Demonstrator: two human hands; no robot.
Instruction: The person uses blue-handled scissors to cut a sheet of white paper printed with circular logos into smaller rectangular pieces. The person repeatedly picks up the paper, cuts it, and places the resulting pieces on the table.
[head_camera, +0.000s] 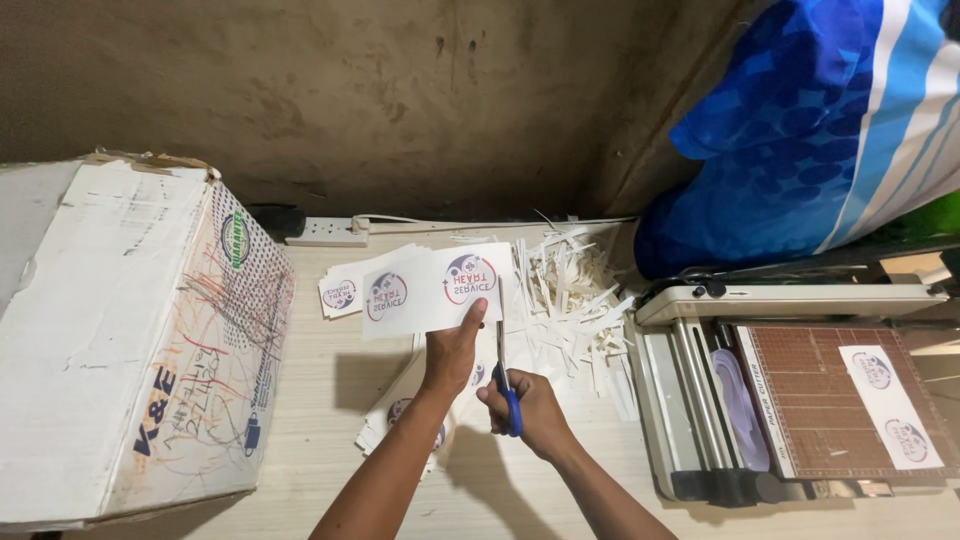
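Observation:
My left hand (452, 350) holds up a white paper strip (425, 290) printed with two round purple-and-red logos, pinching its lower edge. My right hand (525, 405) grips blue-handled scissors (507, 385), whose blades point up along the strip's right edge. Under my hands lies a stack of similar printed sheets (395, 415). More cut logo cards (345, 292) sit just behind the strip.
A pile of thin white paper offcuts (575, 300) lies to the right. A paper trimmer (800, 400) with a logo strip on its brown grid sits further right. A large worn cardboard box (130, 340) stands left. A white power strip (327, 232) lies by the wall, a blue patterned bag (800, 130) top right.

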